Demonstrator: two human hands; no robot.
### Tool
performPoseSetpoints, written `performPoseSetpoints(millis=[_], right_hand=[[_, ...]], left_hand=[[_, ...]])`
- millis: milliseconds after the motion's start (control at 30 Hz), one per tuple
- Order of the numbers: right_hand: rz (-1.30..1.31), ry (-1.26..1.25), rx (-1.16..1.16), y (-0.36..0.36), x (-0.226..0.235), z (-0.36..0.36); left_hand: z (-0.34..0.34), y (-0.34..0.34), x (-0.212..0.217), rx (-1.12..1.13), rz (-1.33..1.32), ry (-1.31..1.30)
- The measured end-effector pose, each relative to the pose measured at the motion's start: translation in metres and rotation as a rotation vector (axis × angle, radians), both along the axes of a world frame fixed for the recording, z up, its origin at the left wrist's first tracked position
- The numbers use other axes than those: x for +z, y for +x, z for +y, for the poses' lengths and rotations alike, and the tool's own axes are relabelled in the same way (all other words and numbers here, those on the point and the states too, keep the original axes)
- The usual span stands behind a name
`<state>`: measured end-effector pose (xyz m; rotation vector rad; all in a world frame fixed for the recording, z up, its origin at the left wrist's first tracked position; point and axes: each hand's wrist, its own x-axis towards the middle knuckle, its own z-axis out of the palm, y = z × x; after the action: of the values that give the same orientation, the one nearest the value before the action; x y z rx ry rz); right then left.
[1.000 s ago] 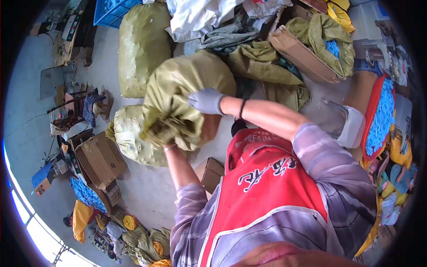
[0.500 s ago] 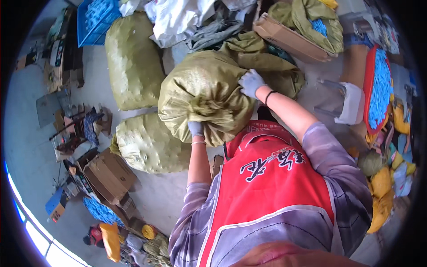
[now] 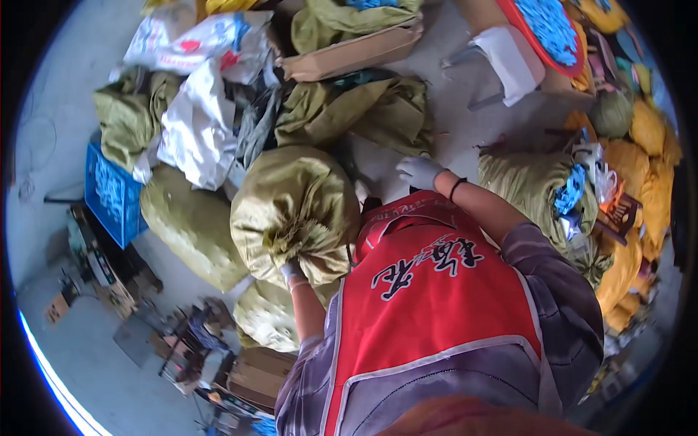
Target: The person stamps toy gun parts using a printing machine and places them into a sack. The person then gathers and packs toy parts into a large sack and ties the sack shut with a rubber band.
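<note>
A full olive-green woven sack (image 3: pixel 294 196) stands before me, its top gathered into a bunched, frayed neck. My left hand (image 3: pixel 290 273), in a pale glove, grips the sack just below that neck; its fingertips are partly hidden in the folds. To the right of the sack, my gloved right hand (image 3: pixel 420 173) is off it, fingers stretched out and holding nothing. Nearest to that hand is a limp olive-green empty sack (image 3: pixel 392 116) spread on the floor. Two more filled sacks lie on the left: one long sack (image 3: pixel 190 229) and another sack (image 3: pixel 269 316) partly under my left arm.
A cardboard box (image 3: pixel 356 51) with an open sack in it stands at the far side. White bags (image 3: pixel 200 123) and a blue crate (image 3: pixel 113 192) of blue pieces lie left. On the right are a stool (image 3: pixel 509 65), a red tray (image 3: pixel 582 65) and a bulging sack (image 3: pixel 523 182).
My right hand has come off the sack and moved away to its right. My left hand stays at the neck. The view has swung right, bringing the right-hand sack into sight.
</note>
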<state>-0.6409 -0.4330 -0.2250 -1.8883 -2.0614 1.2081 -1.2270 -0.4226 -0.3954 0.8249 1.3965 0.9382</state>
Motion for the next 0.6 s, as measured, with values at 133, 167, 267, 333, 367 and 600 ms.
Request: performPoseSetpoints(millis=[133,167,267,333,367,600], right_hand=[[-0.070,-0.221,-0.256,0.098,-0.045,-0.099],[-0.082,-0.237,-0.287,0.124,-0.054,-0.124],[-0.079,-0.337,-0.530,0.168,-0.035,-0.186],[-0.060,-0.405,-0.674,0.191,-0.018,-0.218],[-0.049,-0.425,-0.720,0.198,-0.021,-0.247],[-0.117,-0.481,-0.773,0.206,-0.056,-0.393]], left_hand=[[0.027,0.036,0.020,-0.029,-0.004,-0.097],[0.023,0.048,0.027,-0.024,0.002,-0.138],[0.029,0.072,0.057,-0.050,0.050,-0.278],[0.002,0.086,0.088,-0.054,0.083,-0.364],[0.038,0.131,0.069,-0.064,0.104,-0.407],[0.061,0.276,0.126,-0.050,0.322,-0.600]])
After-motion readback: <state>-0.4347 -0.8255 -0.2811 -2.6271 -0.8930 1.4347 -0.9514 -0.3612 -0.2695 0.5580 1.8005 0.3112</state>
